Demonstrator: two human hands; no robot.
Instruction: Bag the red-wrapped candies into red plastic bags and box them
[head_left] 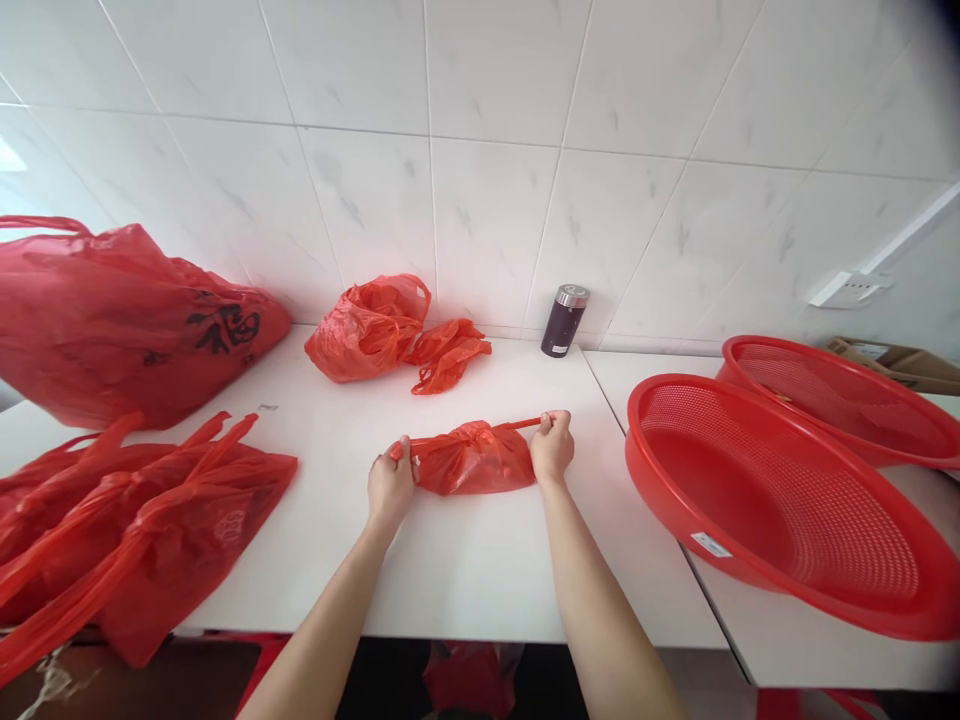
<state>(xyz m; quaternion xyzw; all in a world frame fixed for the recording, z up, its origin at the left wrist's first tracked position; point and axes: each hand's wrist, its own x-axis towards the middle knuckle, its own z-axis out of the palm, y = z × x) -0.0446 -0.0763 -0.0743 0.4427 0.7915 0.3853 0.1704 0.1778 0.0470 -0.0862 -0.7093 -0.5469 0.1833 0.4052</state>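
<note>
A small red plastic bag (474, 465) lies bunched on the white table between my hands, with its contents hidden. My left hand (391, 480) is closed around the bag's left handle. On the other side, my right hand (553, 447) grips the right handle, which is drawn out in a taut, twisted strip. The middle of the bag looks gathered where the handles meet; whether a knot is there I cannot tell.
Behind lie a crumpled red bag (367, 330), a smaller crumpled bag (448, 352) and a dark flask (564, 320). At left are a large full red bag (127, 320) and flat red bags (187, 525). Red colanders (757, 480) stand at right on the adjoining white table (810, 640).
</note>
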